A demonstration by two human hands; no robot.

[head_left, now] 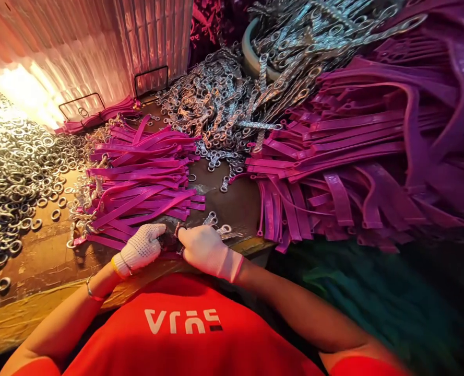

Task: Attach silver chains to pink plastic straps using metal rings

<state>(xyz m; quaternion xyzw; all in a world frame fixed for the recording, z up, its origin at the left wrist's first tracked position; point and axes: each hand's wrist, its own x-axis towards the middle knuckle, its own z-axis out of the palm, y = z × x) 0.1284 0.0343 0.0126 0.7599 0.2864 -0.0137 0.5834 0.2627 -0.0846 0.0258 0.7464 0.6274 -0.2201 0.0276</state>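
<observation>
My left hand (141,248), in a white dotted glove, is closed at the front edge of the table. Close beside it my right hand (208,251), in a white glove with a pink cuff, is closed too. A small dark object (170,238) lies between the two fists, partly hidden by fingers; its kind does not show. Just beyond the hands lies a bunch of magenta straps (149,175), with chain links (86,201) at their left ends. A few short metal chain pieces (224,230) rest by my right hand.
Loose metal rings (16,177) cover the left side. Short chains (212,94) are heaped behind, near a basin (251,52) of longer chains. Purple straps (357,141) pile up at right, overhanging the edge. A ribbed translucent panel (98,47) stands at back left beside a bright glow.
</observation>
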